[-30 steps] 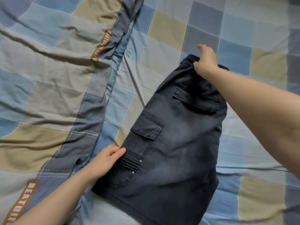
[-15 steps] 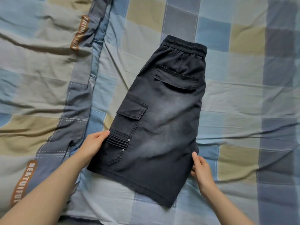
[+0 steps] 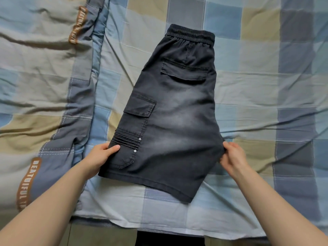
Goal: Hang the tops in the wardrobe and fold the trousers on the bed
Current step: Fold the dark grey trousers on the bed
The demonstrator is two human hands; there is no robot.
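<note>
Dark grey cargo shorts (image 3: 174, 114) lie folded in half lengthwise on the checked bedsheet (image 3: 257, 89), waistband at the far end, leg hems towards me. My left hand (image 3: 101, 155) grips the left edge by the cargo pocket, thumb on top of the fabric. My right hand (image 3: 232, 157) pinches the right edge near the crotch seam.
A checked duvet (image 3: 40, 82) with brown lettered labels lies bunched along the left side of the bed. The bed's near edge (image 3: 177, 233) runs along the bottom of the view, with floor below it.
My right hand left the waistband, came back to the near right edge of the shorts and took hold of it. The left hand kept its grip by the pocket.
</note>
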